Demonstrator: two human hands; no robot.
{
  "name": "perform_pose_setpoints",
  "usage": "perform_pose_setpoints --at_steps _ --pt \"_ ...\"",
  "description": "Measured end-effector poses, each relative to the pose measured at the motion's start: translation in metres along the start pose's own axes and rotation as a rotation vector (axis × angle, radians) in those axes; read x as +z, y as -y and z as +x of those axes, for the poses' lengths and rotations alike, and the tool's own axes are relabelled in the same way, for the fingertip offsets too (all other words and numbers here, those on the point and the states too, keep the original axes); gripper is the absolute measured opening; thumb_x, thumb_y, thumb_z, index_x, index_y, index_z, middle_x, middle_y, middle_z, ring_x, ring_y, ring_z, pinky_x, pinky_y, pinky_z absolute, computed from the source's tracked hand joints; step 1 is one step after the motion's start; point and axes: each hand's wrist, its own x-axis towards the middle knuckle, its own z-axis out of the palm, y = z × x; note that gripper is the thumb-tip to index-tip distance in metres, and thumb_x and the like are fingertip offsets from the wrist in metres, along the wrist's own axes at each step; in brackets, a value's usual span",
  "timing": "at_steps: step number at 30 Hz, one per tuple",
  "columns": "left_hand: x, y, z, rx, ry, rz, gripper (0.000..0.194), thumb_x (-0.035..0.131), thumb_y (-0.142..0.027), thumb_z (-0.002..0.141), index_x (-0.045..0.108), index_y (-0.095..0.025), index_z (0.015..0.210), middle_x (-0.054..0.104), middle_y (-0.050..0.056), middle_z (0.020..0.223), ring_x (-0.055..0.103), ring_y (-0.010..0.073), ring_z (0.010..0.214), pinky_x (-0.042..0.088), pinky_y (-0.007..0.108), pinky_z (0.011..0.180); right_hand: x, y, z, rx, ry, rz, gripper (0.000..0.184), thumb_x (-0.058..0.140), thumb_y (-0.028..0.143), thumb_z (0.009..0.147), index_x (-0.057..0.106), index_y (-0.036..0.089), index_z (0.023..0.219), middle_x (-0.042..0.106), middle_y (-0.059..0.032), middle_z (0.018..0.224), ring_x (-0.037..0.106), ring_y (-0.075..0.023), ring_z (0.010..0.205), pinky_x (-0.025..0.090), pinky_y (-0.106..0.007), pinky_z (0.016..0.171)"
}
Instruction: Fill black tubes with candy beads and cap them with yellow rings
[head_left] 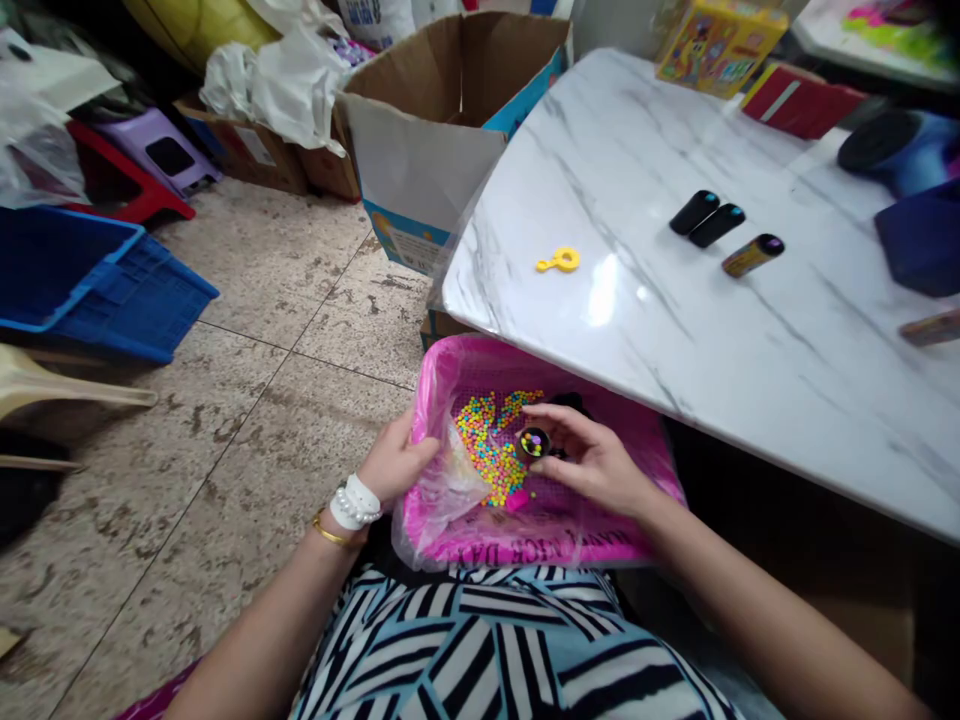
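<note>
The right hand [592, 455] pinches a small black tube [533, 442], its open end showing a few beads, over the middle of the pink tray [645, 440] on the person's lap. The left hand [397, 462] is closed on the clear bag [442, 480] at the tray's left edge, beside the heap of coloured beads [491, 440]. On the marble table [675, 320] lie three more tubes [716, 225] near its far right corner and a yellow ring [559, 262] near its left edge.

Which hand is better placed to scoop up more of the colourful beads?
Probably the right hand: it holds the small tube right over the beads, while the left hand grips the bag.
</note>
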Motion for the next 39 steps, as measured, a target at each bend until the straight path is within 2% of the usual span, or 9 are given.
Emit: perform_pose_setpoints --at_steps 4,7,12,17,21,28,30,33,39 --pt "0.000 -0.005 -0.001 0.014 -0.010 -0.038 0.042 0.049 -0.031 0.072 0.061 -0.010 0.107 0.067 0.005 0.088 0.059 0.0214 0.080 0.050 0.031 0.074 -0.026 0.049 -0.010 -0.108 -0.037 -0.193 0.036 0.067 0.019 0.080 0.063 0.026 0.115 0.067 -0.0047 0.110 0.064 -0.0202 0.098 0.052 -0.035 0.088" --pt "-0.001 -0.006 -0.002 0.000 -0.028 -0.059 0.047 0.049 -0.035 0.072 0.061 -0.011 0.110 0.070 0.007 0.092 0.063 0.0252 0.088 0.053 0.034 0.079 -0.067 0.071 -0.012 -0.102 -0.251 -0.309 0.035 0.068 0.024 0.079 0.061 0.026 0.113 0.067 -0.0057 0.111 0.064 -0.0219 0.097 0.053 -0.037 0.086" --pt "-0.003 0.001 0.001 -0.005 -0.059 -0.071 0.051 0.051 -0.041 0.070 0.063 -0.012 0.110 0.073 0.008 0.101 0.066 0.0283 0.096 0.053 0.035 0.087 -0.157 0.052 0.014 0.108 -0.746 -0.768 0.032 0.072 0.042 0.070 0.066 0.022 0.094 0.067 -0.0024 0.080 0.061 -0.0194 0.068 0.047 -0.034 0.066" --pt "-0.003 0.009 0.005 -0.007 -0.083 -0.086 0.052 0.054 -0.044 0.067 0.065 -0.013 0.108 0.073 0.009 0.104 0.067 0.0306 0.098 0.053 0.038 0.089 -0.209 0.038 0.046 0.351 -0.863 -0.945 0.032 0.073 0.052 0.066 0.065 0.021 0.069 0.065 -0.0023 0.066 0.059 -0.0210 0.065 0.039 -0.032 0.061" --pt "-0.004 0.008 0.000 -0.009 -0.056 -0.076 0.050 0.053 -0.044 0.070 0.063 -0.013 0.107 0.073 0.007 0.098 0.066 0.0284 0.094 0.053 0.035 0.084 -0.170 0.052 0.031 0.253 -0.763 -1.088 0.043 0.066 0.057 0.076 0.056 0.022 0.054 0.058 -0.0008 0.054 0.054 -0.0173 0.055 0.035 -0.031 0.057" --pt "-0.002 -0.009 -0.006 0.014 0.002 0.036 0.045 0.049 -0.036 0.073 0.060 -0.010 0.109 0.062 0.002 0.074 0.054 0.0181 0.066 0.046 0.028 0.064 -0.041 0.040 -0.021 -0.300 -0.103 -1.278 0.024 0.054 0.033 0.093 0.068 0.022 0.078 0.066 -0.0038 0.073 0.058 -0.0168 0.069 0.043 -0.029 0.063" --pt "-0.001 -0.014 -0.008 0.017 0.006 0.053 0.043 0.048 -0.033 0.073 0.060 -0.010 0.108 0.057 -0.001 0.067 0.049 0.0156 0.060 0.041 0.026 0.058 -0.030 0.017 -0.021 -0.241 -0.003 -1.355 0.017 0.054 0.023 0.092 0.070 0.020 0.098 0.070 -0.0069 0.092 0.061 -0.0195 0.081 0.047 -0.030 0.068" --pt "-0.001 -0.019 -0.012 0.035 -0.003 0.058 0.041 0.048 -0.031 0.072 0.060 -0.011 0.106 0.053 -0.003 0.064 0.046 0.0140 0.057 0.038 0.025 0.056 -0.036 -0.020 -0.007 -0.075 0.110 -1.463 0.039 0.053 0.010 0.085 0.062 0.017 0.123 0.063 -0.0101 0.123 0.059 -0.0251 0.103 0.049 -0.032 0.077" --pt "-0.001 -0.019 -0.017 0.058 -0.035 0.121 0.033 0.047 -0.029 0.072 0.060 -0.012 0.098 0.051 -0.003 0.064 0.045 0.0141 0.058 0.036 0.025 0.058 -0.042 -0.045 0.022 -0.017 0.274 -1.486 0.033 0.051 0.013 0.087 0.066 0.016 0.116 0.057 -0.0121 0.130 0.048 -0.0328 0.117 0.043 -0.042 0.097"
